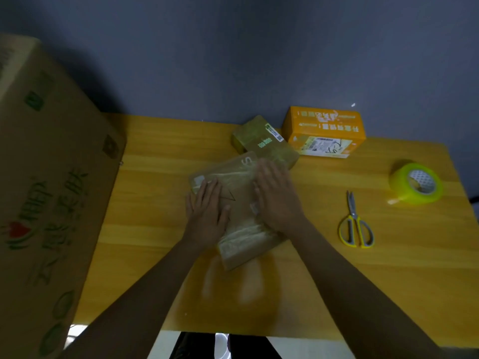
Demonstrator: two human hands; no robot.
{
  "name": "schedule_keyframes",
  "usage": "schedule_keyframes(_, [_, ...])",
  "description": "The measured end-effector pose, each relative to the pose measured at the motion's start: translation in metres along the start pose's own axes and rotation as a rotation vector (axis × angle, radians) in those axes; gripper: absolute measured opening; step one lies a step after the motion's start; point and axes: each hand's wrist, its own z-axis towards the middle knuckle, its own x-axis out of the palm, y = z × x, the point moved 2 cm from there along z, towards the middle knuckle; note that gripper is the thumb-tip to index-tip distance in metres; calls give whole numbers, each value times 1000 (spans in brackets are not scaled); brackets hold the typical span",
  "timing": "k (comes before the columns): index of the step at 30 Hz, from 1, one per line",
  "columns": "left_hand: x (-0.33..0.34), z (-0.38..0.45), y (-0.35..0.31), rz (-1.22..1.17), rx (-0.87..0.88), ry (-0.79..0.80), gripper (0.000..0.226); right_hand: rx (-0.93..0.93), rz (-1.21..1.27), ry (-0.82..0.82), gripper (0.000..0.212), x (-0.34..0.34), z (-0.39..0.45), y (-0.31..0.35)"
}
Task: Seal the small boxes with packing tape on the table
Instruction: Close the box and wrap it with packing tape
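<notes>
Brown cardboard, glossy with tape, identifies the flat box [234,203] we press at the centre of the wooden worktop [388,268]; our left hand [207,216] and right hand [274,198] both lie flat on its top, fingers straight, gripping nothing. Behind it sit a second taped box [261,141] and an orange box [324,130]. To our right, well apart from the boxes, lie the scissors [355,224] and the tape roll [417,182].

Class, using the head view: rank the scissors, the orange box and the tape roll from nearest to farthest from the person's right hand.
From the right hand, which lies flat on the brown box:
1. Scissors, just to its right on the table.
2. Orange box, behind it by the wall.
3. Tape roll, far right.
</notes>
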Motion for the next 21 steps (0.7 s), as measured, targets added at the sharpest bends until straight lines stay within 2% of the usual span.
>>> schedule_keyframes(2, [1,-2,0,-42,-6,-73,78,-244,-33,61,62,8,28,36])
schedule_keyframes(4, [4,-2,3,-53,-22,-111,79,-351,-81,162,66,20,45,46])
schedule_keyframes(6, [6,-2,5,-21,-41,-108,81,-222,-84,111,64,24,53,25])
schedule_keyframes(8, [7,-4,3,-82,-66,-151,83,71,-74,48,63,21,51,-7])
schedule_keyframes(10, [5,-9,8,-397,-259,-175,85,209,-71,-5,64,11,38,-10])
schedule_keyframes(12, [4,-11,15,-889,-553,-225,67,65,5,-79,61,3,20,20])
schedule_keyframes(13, [1,-12,13,-1104,-636,-208,54,-21,56,-36,61,2,11,38])
schedule_keyframes(15, [1,-10,2,-1327,-630,-75,49,-42,161,160,66,9,-3,61])
schedule_keyframes(16, [-1,-11,-7,-1340,-617,-28,50,13,189,243,72,15,-7,64])
schedule_keyframes(18, [-1,-8,-13,-1302,-609,55,54,79,186,290,86,17,-7,62])
schedule_keyframes(21, [4,-7,-2,-1067,-577,138,85,112,265,313,87,2,-2,55])
